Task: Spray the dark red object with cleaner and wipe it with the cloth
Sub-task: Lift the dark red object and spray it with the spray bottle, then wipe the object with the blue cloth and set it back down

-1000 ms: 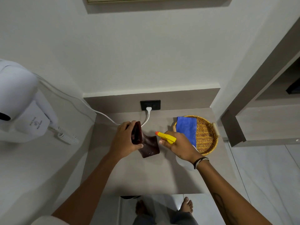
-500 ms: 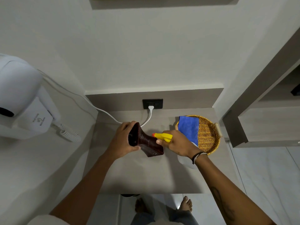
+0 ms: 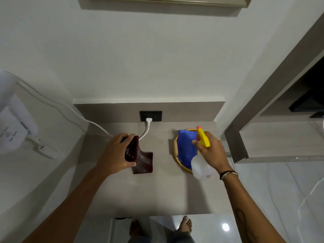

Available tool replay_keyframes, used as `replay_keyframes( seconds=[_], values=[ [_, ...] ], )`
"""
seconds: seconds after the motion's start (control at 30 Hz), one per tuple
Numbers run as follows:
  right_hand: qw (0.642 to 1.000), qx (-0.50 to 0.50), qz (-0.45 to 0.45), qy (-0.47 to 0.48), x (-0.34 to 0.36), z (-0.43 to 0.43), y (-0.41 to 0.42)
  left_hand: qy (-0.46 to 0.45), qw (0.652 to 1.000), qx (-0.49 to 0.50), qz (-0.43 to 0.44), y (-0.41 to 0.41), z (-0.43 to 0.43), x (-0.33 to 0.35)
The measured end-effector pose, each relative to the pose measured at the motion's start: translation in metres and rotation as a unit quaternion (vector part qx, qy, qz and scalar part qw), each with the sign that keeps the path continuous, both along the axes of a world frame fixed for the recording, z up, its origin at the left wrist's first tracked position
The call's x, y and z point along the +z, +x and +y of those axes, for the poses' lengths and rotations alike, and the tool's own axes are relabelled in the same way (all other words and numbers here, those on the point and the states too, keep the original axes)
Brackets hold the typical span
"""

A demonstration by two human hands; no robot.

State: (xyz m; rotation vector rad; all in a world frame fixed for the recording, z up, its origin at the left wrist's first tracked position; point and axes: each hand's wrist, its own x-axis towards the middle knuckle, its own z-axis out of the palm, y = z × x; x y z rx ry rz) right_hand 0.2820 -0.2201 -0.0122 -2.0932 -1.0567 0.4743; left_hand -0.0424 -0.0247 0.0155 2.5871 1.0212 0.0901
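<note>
**Spray bottle held over the basket, dark red object steadied on the counter**

A person stands at a small grey counter (image 3: 157,195) set into a corner. The left hand (image 3: 114,155) is closed around the upper end of the dark red object (image 3: 144,163), a glossy leather-like piece that looks like a wallet or pouch, whose lower part rests on the counter near its middle. The right hand (image 3: 213,151) grips a spray bottle (image 3: 201,168) with a yellow trigger head and a cloudy white body, held above a woven basket (image 3: 176,155) at the counter's right side. A blue cloth (image 3: 186,148) lies in that basket.

The nozzle points away from the object, so the bottle seems about to be put down. To do this well, the person should stand the bottle clear of the cloth, then lift the cloth without tipping the basket, keeping the left hand's hold so the object stays put for wiping.

Behind, a white plug (image 3: 148,120) sits in a black wall socket (image 3: 150,116), close enough that stray spray is a risk. Its cable (image 3: 87,121) runs left to a white wall-mounted appliance (image 3: 12,123), partly blurred. Pale walls, glossy floor tiles and bare feet show below.
</note>
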Motion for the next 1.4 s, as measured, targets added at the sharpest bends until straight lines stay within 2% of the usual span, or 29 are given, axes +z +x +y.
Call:
replay_keyframes(
  seconds=[0.1, 0.2, 0.57, 0.8, 0.83, 0.9, 0.97, 1.0, 1.07, 1.13, 1.3, 1.4],
  values=[
    [0.994, -0.099, 0.001, 0.052, -0.004, -0.004, 0.028, 0.008, 1.000, -0.001, 0.027, 0.007, -0.003, 0.000],
    [0.986, -0.140, 0.025, 0.083, -0.016, 0.000, 0.040, 0.029, 0.999, -0.010, 0.040, 0.016, -0.009, 0.000],
    [0.986, -0.135, 0.027, 0.089, -0.065, 0.001, 0.044, 0.069, 0.993, -0.032, 0.086, 0.035, -0.014, 0.004],
    [0.973, -0.153, 0.138, 0.099, -0.065, -0.036, 0.040, 0.065, 0.991, -0.043, 0.107, 0.045, -0.016, 0.003],
    [0.975, -0.166, 0.113, 0.096, -0.067, -0.043, 0.033, 0.062, 0.992, -0.042, 0.106, 0.045, -0.015, 0.002],
    [0.978, -0.183, -0.014, 0.097, -0.070, -0.056, 0.016, 0.052, 0.992, -0.043, 0.105, 0.046, -0.014, 0.001],
    [0.973, -0.143, -0.132, 0.127, -0.069, -0.059, -0.004, 0.040, 0.993, -0.045, 0.099, 0.043, -0.014, -0.002],
    [0.972, -0.099, -0.163, 0.136, -0.067, -0.053, -0.016, 0.038, 0.994, -0.047, 0.090, 0.041, -0.014, -0.005],
    [0.973, 0.002, -0.204, 0.106, -0.065, -0.034, -0.038, 0.053, 0.995, -0.051, 0.072, 0.037, -0.017, -0.012],
    [0.969, 0.066, -0.236, 0.030, -0.067, -0.009, -0.052, 0.068, 0.994, -0.054, 0.067, 0.035, -0.020, -0.020],
    [0.953, 0.106, -0.203, -0.200, -0.087, 0.044, -0.036, 0.090, 0.993, -0.049, 0.060, 0.036, -0.020, -0.030],
    [0.941, 0.100, -0.205, -0.250, -0.101, 0.061, -0.026, 0.099, 0.992, -0.052, 0.052, 0.035, -0.017, -0.036]
  ],
)
